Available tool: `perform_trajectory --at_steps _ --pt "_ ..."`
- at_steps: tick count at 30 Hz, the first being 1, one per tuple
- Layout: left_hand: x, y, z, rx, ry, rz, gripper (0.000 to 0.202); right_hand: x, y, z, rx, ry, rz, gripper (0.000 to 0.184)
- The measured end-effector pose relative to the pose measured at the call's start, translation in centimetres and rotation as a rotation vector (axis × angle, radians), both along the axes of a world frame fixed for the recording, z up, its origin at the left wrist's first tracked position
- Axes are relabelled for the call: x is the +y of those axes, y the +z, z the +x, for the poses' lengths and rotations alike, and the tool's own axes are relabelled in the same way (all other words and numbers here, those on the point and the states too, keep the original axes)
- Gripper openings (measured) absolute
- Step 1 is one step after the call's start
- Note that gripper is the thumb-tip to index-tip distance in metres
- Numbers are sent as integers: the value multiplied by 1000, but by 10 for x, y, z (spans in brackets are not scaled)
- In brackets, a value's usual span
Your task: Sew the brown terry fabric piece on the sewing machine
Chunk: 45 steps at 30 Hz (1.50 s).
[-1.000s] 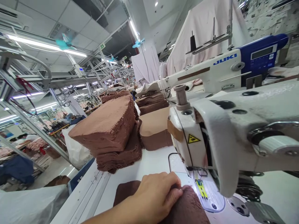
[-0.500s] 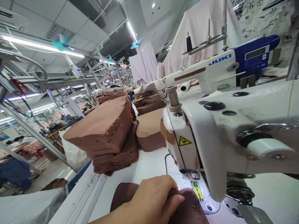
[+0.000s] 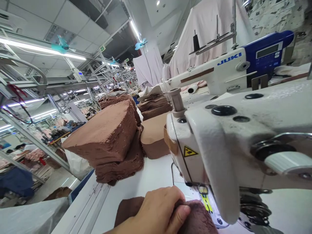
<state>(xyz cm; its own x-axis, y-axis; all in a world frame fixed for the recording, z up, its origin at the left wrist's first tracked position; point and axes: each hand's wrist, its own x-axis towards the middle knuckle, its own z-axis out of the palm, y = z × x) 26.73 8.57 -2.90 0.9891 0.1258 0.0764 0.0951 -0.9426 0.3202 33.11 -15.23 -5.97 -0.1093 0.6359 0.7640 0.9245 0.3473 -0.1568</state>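
The left hand [image 3: 162,208] pinches a fuzzy dark brown cloth piece [image 3: 198,216] between its thumb and its bent fingers, just as it did half a second ago. The right hand is out of view, so I cannot tell how it is. The whole view has slid and tipped a little, so the head seems to have moved. The cloth has hardly moved next to the big white sewing machine [image 3: 214,156], so I think it is being kept steady there. It lies on the near part of the white worktop [image 3: 148,182], and its far side is just beside a yellow and black strip [image 3: 206,204] under the machine's front end. I cannot see the cloth go under the needle

Near the left edge of the worktop sits a tall block of pinky brown fuzzy cloth [image 3: 104,130], on top of a dark brown wavy cloth pile [image 3: 122,170]. To the right is a tan pile with round corners [image 3: 156,130]. Behind is a white and blue sewing machine [image 3: 219,68]. The room is big, with a teal fan [image 3: 60,44] and long bright lights [image 3: 46,49] up high
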Motion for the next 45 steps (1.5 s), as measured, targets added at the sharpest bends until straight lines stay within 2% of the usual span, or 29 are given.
perform_trajectory --at_steps 1,3,9,15,21,26,32,38,42,45 --pt "0 -1 0 -9 -5 3 17 -14 3 0 -24 34 -20 25" --pt "1 -4 -1 -23 -2 10 17 -22 4 0 -56 68 -49 24" --pt "5 -6 -6 -3 -8 -50 18 -4 0 0 -89 57 -46 21" --pt "8 7 -7 66 41 -139 16 -10 1 -3 -90 55 -68 21" --pt "8 17 -6 147 108 -259 17 -6 -2 -1 -88 71 -63 33" --pt "5 16 -5 129 114 -219 16 -7 -1 1 -110 77 -56 25" --pt "6 10 -2 92 92 -148 12 -6 1 2 -107 88 -56 26" --pt "1 20 -1 137 64 -206 11 -4 6 4 -113 115 -43 23" --pt "-4 27 -2 171 97 -189 10 -5 8 4 -137 111 -74 25" --pt "-5 27 -3 175 130 -176 10 -7 5 3 -146 118 -81 26"
